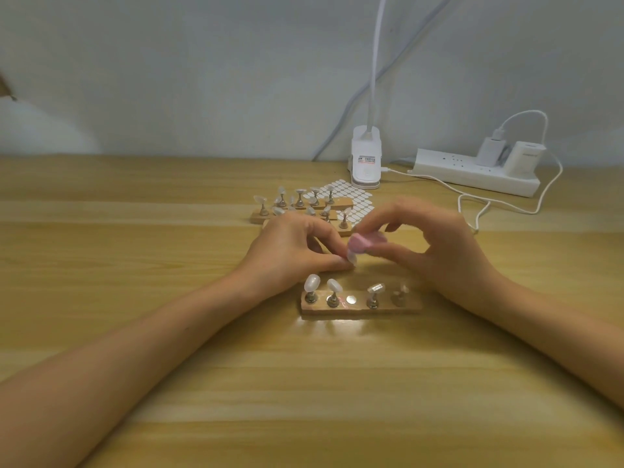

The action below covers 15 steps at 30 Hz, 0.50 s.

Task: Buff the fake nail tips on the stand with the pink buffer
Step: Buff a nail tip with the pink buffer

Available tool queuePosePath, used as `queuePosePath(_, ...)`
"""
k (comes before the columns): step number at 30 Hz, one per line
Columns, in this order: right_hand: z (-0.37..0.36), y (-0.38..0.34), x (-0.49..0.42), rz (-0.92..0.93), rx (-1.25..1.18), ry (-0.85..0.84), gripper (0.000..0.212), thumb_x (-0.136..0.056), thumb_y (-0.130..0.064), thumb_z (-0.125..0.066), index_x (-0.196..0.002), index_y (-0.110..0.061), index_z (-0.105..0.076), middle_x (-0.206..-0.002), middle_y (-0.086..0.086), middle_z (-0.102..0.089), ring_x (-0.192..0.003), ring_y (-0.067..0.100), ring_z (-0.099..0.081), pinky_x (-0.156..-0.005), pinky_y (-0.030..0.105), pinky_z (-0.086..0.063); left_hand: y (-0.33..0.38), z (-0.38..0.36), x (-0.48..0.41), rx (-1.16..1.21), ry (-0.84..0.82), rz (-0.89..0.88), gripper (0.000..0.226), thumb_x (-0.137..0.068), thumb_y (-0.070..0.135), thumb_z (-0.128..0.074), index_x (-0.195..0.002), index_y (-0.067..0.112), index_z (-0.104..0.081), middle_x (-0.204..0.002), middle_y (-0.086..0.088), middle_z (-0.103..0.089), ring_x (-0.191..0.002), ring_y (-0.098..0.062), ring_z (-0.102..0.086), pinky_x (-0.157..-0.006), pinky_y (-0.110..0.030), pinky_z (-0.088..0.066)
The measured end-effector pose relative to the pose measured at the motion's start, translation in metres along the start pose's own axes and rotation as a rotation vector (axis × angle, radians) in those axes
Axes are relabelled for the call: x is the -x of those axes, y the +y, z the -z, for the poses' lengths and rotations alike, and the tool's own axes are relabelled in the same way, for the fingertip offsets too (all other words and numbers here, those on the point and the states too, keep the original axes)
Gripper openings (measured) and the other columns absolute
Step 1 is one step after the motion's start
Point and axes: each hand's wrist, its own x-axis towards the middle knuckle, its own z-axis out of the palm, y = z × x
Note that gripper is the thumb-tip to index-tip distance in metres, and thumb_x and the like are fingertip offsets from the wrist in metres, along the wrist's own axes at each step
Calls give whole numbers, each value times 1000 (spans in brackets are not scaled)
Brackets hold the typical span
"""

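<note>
Pink foam shows between both hands: the pink buffer (366, 243) is pinched in the grip of the right hand (435, 244), thumb underneath and fingers curled over the top, its rounded end pointing toward the left hand (293, 248). That left grip is closed on a single nail tip (352, 257), held by thumb and forefinger just under the buffer's end, the two touching or very nearly so; whether its metal peg is attached I cannot tell. Directly below both grips, nearer the person, lies the wooden stand (361, 307) with four pegged tips standing and one bare magnet disc (351, 299) in the middle, likely the seat of the tip now in hand. Beyond the grips sit more loaded stands (297, 207) on a sheet of adhesive tabs (354, 197), with a clip lamp base (366, 157) and a power strip (472, 172) further back on the desk (135, 383). By the look of it the tip is featherlight, thin, glossy plastic, slippery and apt to flick away, so it is best held by its edges or its peg. The buffer looks soft and light; a hold near its working end should steady short, gentle strokes.
</note>
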Motion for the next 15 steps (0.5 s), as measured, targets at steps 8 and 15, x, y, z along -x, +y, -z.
queuePosePath(8,1,-3,2,27,2,13,12,-83,-16,-78,-90,-7,-75,-90,-1,-75,-87,16,-71,-79,41,-55,4,1,1,4,-16,17,8,-74,27,-86,-74,29,-78,-62,20,-69,-62,-5,-64,-70,-38,-54)
queuePosePath(15,-1,-3,1,-50,28,46,18,-83,-23,-74,-93,-9,-73,-87,0,-72,-84,9,-65,-79,15,-44,6,1,2,-14,-9,32,9,-75,23,-87,-75,26,-78,-64,17,-71,-70,-22,-71,-77,-46,-57)
